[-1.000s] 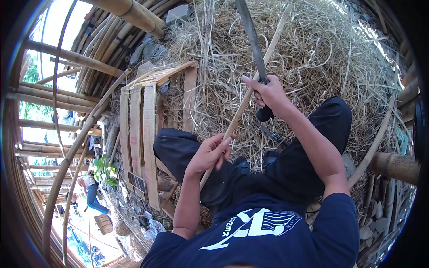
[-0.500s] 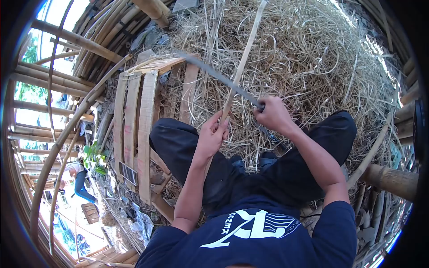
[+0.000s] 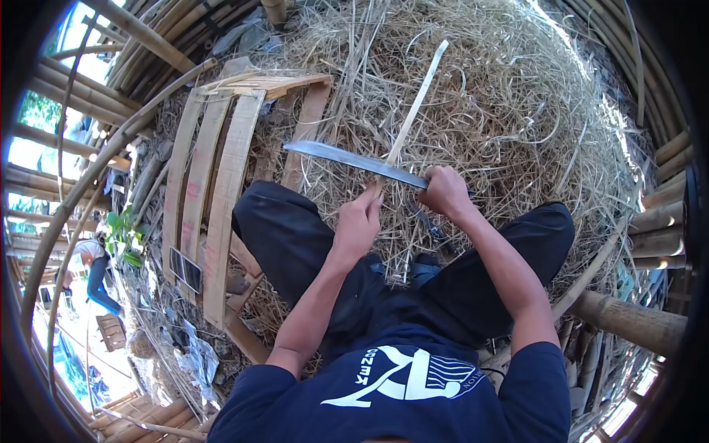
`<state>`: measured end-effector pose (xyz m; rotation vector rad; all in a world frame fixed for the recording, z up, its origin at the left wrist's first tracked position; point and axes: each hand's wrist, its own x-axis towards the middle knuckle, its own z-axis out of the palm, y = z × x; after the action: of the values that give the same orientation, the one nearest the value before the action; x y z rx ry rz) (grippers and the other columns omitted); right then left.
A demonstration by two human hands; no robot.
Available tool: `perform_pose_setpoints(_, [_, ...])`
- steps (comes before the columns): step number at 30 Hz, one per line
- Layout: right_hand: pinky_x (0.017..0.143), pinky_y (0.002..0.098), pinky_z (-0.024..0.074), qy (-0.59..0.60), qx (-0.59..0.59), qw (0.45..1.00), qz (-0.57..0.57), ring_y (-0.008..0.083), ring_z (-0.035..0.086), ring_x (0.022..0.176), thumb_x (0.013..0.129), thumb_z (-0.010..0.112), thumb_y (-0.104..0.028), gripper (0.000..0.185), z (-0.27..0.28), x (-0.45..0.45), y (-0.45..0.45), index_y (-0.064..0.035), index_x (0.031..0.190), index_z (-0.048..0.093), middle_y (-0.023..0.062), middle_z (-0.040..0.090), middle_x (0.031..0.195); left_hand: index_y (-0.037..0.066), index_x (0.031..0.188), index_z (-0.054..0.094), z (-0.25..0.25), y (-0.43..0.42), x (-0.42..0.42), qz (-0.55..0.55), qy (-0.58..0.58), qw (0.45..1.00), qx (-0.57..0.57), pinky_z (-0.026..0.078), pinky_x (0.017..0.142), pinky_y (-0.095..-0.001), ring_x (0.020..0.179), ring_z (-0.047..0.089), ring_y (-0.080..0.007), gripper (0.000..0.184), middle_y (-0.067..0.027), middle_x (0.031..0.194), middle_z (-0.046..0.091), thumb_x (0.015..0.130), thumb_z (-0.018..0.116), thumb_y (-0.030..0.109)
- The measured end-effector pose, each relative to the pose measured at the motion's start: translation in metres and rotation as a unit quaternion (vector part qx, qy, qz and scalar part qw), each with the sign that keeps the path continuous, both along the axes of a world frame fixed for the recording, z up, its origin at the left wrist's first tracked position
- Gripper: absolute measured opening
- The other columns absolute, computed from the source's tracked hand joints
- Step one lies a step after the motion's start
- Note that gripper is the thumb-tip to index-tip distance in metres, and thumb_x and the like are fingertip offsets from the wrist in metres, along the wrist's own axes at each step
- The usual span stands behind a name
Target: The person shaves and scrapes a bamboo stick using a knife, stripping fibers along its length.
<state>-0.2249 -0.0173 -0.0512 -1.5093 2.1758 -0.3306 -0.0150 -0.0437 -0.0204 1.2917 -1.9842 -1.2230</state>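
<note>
Pale shavings (image 3: 509, 125) cover the ground beside a slatted crate (image 3: 236, 155). Left hand (image 3: 359, 225): fingers are closed around a bamboo strip (image 3: 415, 111), extending over the shavings. Right hand (image 3: 446, 192): fingers grip a machete (image 3: 347, 157), its blade crossing the strip. Already slender, the strip is not cut through; how much trimming is left cannot be told.

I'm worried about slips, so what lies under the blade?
The pale strip crosses under the blade, with straw-like shavings below. The metal hides the stretch of strip directly beneath it.
</note>
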Motion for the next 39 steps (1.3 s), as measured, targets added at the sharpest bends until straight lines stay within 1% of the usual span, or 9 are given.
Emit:
perform_pose_setpoints(3, [0.076,0.042,0.0564,-0.027,0.031,0.997,-0.067,0.0364,0.069,0.077,0.069,0.067,-0.017,0.021,-0.006,-0.026,-0.012,-0.0005,0.082,0.072,0.0228,0.068,0.079,-0.002,0.125,0.057,0.012,0.005,0.004,-0.004,-0.018,1.0,0.005,0.038,0.05,-0.03,0.053,0.044,-0.0111,0.035,-0.0132,0.063,0.053,0.094,0.059,0.012])
perform_pose_setpoints(4, [0.075,0.0407,0.0573,-0.051,0.087,0.982,-0.157,0.0344,0.07,0.077,0.071,0.068,-0.018,0.024,-0.01,-0.04,-0.022,0.0014,0.084,0.071,0.0222,0.069,0.08,-0.002,0.126,0.056,0.016,0.005,0.005,-0.009,-0.037,0.999,0.032,0.038,0.05,-0.0301,0.052,0.044,-0.0118,0.035,-0.0152,0.064,0.055,0.093,0.059,0.012])
perform_pose_setpoints(5, [0.073,0.0403,0.0579,0.006,0.026,0.987,-0.16,0.0322,0.071,0.077,0.073,0.067,-0.017,0.025,-0.009,-0.06,-0.019,0.0043,0.085,0.07,0.0223,0.069,0.08,-0.002,0.126,0.056,0.015,0.004,0.005,-0.008,-0.036,0.999,0.028,0.038,0.05,-0.0301,0.052,0.044,-0.0118,0.035,-0.0152,0.064,0.055,0.093,0.059,0.012])
perform_pose_setpoints(9, [0.075,0.0423,0.0556,-0.032,-0.013,0.972,-0.233,0.0331,0.07,0.076,0.077,0.063,-0.019,0.026,0.013,-0.084,-0.013,0.0052,0.085,0.07,0.0239,0.068,0.077,-0.002,0.127,0.056,0.001,0.006,0.001,-0.009,0.006,1.0,-0.013,0.04,0.052,-0.0311,0.052,0.048,-0.0144,0.036,-0.0178,0.068,0.059,0.093,0.059,0.01])
perform_pose_setpoints(11, [0.077,0.042,0.055,0.024,-0.032,0.983,-0.177,0.0358,0.069,0.077,0.077,0.063,-0.02,0.026,0.005,-0.077,-0.005,0.0038,0.086,0.071,0.0252,0.068,0.078,-0.002,0.126,0.056,0.005,0.006,-0.006,-0.004,0.01,1.0,-0.017,0.042,0.053,-0.0317,0.053,0.05,-0.0138,0.036,-0.0187,0.07,0.06,0.093,0.059,0.01])
perform_pose_setpoints(16, [0.077,0.0458,0.0549,-0.008,-0.005,0.998,-0.055,0.04,0.067,0.074,0.074,0.064,-0.019,0.024,0.025,-0.022,0.009,0.0012,0.085,0.072,0.0252,0.067,0.078,-0.002,0.126,0.056,0.003,0.002,-0.008,-0.019,-0.044,0.998,-0.036,0.045,0.054,-0.0412,0.06,0.061,-0.0404,0.035,-0.0266,0.069,0.059,0.092,0.056,0.008])
perform_pose_setpoints(19, [0.079,0.0462,0.0542,0.008,0.018,1.0,-0.008,0.0397,0.066,0.077,0.073,0.065,-0.02,0.023,0.035,-0.015,0.006,0.0008,0.082,0.071,0.0253,0.066,0.078,0.001,0.127,0.055,-0.001,0.003,-0.013,-0.029,-0.065,0.996,-0.048,0.045,0.057,-0.0506,0.063,0.06,-0.0439,0.036,-0.0269,0.063,0.057,0.093,0.054,0.011])
perform_pose_setpoints(23, [0.082,0.0468,0.0531,0.021,0.052,0.998,0.011,0.0391,0.065,0.083,0.071,0.065,-0.019,0.022,0.034,-0.021,0.009,0.0003,0.079,0.071,0.0251,0.066,0.078,0.002,0.127,0.054,-0.001,0.006,-0.015,-0.042,-0.067,0.996,-0.05,0.046,0.058,-0.0527,0.064,0.061,-0.0444,0.036,-0.0267,0.063,0.058,0.093,0.053,0.012])
perform_pose_setpoints(39, [0.077,0.0459,0.0547,0.022,0.046,0.998,0.033,0.0399,0.066,0.077,0.067,0.065,-0.018,0.022,0.019,-0.023,0.012,0.0012,0.076,0.07,0.0259,0.066,0.078,0.002,0.131,0.051,-0.002,0.009,-0.015,-0.075,-0.105,0.988,-0.081,0.048,0.057,-0.0508,0.062,0.061,-0.0424,0.038,-0.0247,0.063,0.059,0.094,0.051,0.014])
